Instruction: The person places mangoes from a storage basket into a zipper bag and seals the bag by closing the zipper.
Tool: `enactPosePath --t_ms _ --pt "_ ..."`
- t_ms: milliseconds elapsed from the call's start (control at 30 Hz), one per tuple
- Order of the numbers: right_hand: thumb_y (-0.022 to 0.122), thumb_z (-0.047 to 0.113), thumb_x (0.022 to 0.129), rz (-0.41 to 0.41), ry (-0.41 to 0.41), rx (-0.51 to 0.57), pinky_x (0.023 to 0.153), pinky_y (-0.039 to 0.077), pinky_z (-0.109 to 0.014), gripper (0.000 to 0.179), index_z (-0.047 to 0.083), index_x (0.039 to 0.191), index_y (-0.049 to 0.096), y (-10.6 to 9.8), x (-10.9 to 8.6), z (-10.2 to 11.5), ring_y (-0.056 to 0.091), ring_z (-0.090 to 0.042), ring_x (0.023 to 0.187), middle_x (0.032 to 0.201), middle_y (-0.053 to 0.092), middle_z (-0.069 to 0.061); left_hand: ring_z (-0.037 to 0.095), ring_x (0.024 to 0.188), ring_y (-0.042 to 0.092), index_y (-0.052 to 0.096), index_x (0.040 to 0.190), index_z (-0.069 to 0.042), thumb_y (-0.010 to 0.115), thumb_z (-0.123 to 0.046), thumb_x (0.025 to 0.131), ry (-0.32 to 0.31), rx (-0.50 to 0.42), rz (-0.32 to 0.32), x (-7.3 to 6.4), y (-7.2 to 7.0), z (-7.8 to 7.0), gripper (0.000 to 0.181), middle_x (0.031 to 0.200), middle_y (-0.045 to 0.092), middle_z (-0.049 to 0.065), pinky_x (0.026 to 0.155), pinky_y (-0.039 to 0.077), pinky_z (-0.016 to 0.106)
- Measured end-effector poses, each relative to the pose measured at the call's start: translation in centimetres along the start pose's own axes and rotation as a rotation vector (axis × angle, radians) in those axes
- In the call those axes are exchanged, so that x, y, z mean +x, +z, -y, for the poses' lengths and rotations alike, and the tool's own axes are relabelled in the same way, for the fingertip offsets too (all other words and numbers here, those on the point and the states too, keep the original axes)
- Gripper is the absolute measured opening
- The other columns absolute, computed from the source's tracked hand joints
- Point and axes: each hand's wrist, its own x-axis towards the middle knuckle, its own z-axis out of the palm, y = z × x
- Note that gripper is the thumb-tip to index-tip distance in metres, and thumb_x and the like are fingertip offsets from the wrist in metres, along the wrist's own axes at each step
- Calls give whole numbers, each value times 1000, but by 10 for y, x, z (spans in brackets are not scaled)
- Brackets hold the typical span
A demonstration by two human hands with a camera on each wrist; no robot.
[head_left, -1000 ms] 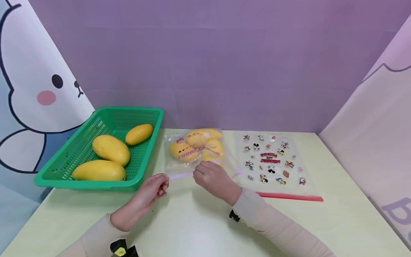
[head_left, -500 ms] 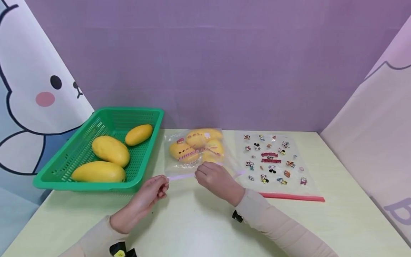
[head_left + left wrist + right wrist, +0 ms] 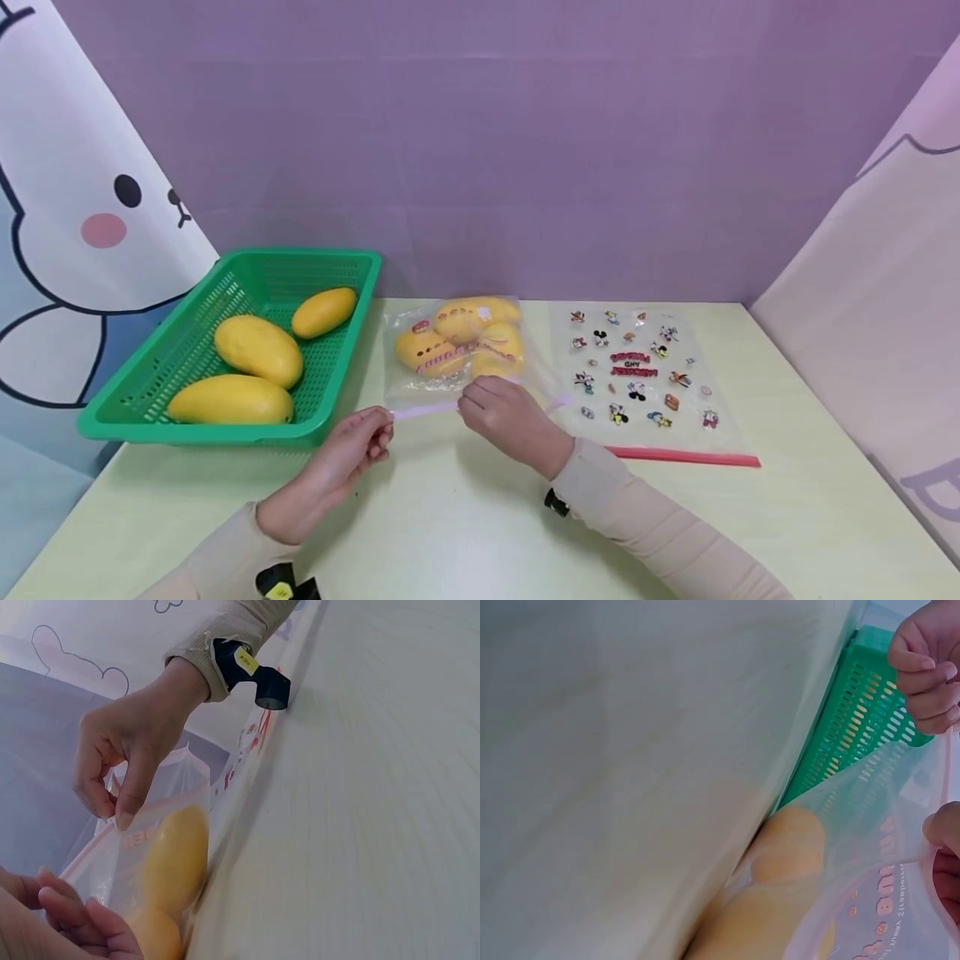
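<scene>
A clear zip bag [image 3: 442, 387] with pink print and a pink seal strip lies at the table's middle, with three yellow mangoes [image 3: 498, 346] inside. My left hand [image 3: 348, 450] pinches the left corner of the strip. Further right along it, my right hand [image 3: 513, 423] pinches the strip between thumb and fingers, as the left wrist view also shows. The strip is stretched straight between both hands. To the right of my right hand the bag's mouth gapes, and its edge curves away in the right wrist view.
A green plastic basket [image 3: 360, 342] with three mangoes [image 3: 258, 350] stands at the left, close to my left hand. On the right lies a flat clear zip bag [image 3: 637, 425] with cartoon prints and a red seal. A purple backdrop [image 3: 480, 150] rises behind the table.
My right hand has shifted slightly to the right along the seal strip. The left hand keeps its place at the corner.
</scene>
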Motion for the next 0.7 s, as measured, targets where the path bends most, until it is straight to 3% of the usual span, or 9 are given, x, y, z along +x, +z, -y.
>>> enactPosePath --t_ms 233,500,700 --pt "69 -1 78 -8 -2 -7 77 48 -20 10 8 81 66 -1 -1 1 58 -12 80 82 64 1 9 57 40 52 72 -11 42 -11 96 -1 28 36 0 -2 1 26 65 46 -3 60 43 20" --pt "70 0 75 -1 -16 -34 74 48 -20 9 8 78 66 -2 -2 0 57 -12 77 78 63 1 7 57 41 53 75 -11 43 -13 96 1 78 126 -3 -3 -2 23 67 48 -3 61 44 20" --pt "69 -1 74 25 -31 -47 75 48 -21 11 8 76 64 -3 -2 4 57 -13 77 77 62 1 7 55 41 52 72 -12 45 -16 96 -12 110 132 -1 -1 -2 25 65 47 -4 60 43 20"
